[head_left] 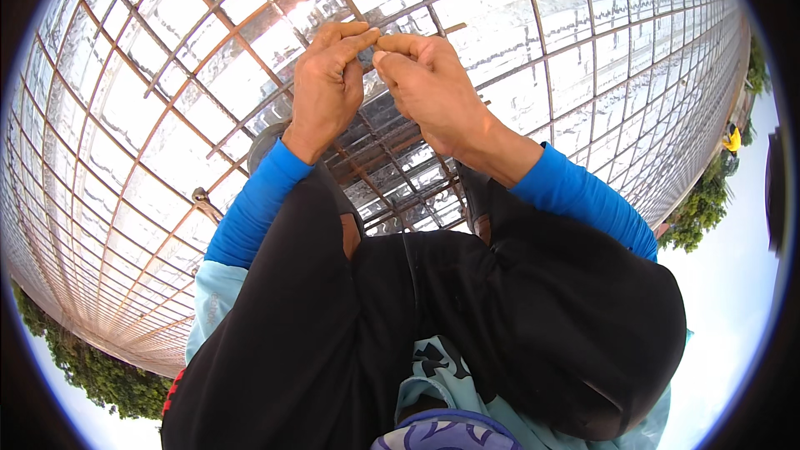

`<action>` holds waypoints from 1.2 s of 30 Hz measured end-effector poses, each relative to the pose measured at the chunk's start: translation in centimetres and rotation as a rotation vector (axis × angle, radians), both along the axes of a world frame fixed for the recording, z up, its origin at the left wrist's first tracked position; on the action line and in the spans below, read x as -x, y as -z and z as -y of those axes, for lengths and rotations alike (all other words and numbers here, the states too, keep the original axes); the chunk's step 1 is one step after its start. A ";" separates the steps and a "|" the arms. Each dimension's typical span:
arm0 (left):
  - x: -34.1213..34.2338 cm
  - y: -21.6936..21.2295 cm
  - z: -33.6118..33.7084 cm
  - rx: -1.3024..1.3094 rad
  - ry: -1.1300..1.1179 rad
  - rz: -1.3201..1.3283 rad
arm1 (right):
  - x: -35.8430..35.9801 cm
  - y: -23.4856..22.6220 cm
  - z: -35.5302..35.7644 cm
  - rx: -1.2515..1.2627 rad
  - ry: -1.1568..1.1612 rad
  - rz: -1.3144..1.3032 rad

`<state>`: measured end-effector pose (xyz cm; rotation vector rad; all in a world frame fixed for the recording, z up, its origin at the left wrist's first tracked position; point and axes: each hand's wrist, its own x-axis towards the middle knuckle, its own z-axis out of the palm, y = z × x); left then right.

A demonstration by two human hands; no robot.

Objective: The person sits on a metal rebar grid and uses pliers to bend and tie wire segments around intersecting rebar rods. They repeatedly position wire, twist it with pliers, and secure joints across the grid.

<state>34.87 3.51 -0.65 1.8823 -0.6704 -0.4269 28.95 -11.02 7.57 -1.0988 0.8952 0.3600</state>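
Both my hands meet fingertip to fingertip above a grid of rusty steel reinforcing bars (546, 58). My left hand (327, 83) is closed in a pinch, its thumb and index finger reaching to the right. Opposite it, my right hand (437, 87) pinches too, with its fingertips almost against the left ones. Whatever lies between the fingertips is too small to make out. Just beneath the hands, bars cross close together, and a short bar end sticks out beside the right hand.
Shiny silver sheeting (492, 12) lies under the bars. A small brown object (202, 198) rests on the grid left of my left forearm. My black-trousered legs are bent close below the hands. A person in yellow (732, 140) is far off right, near trees (696, 212).
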 end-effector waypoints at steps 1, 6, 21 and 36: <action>-0.1 0.1 -0.1 0.001 0.005 0.015 | -0.2 -0.3 -0.3 -0.003 0.008 -0.003; -0.9 0.0 0.1 0.024 0.042 0.027 | -0.5 -0.3 -0.5 -0.067 0.026 -0.013; -1.4 1.1 0.6 0.098 0.021 0.038 | -3.0 1.4 7.9 0.593 -0.758 0.138; -2.5 1.0 -0.2 0.052 0.008 -0.113 | -1.3 4.8 3.7 1.018 -0.654 0.499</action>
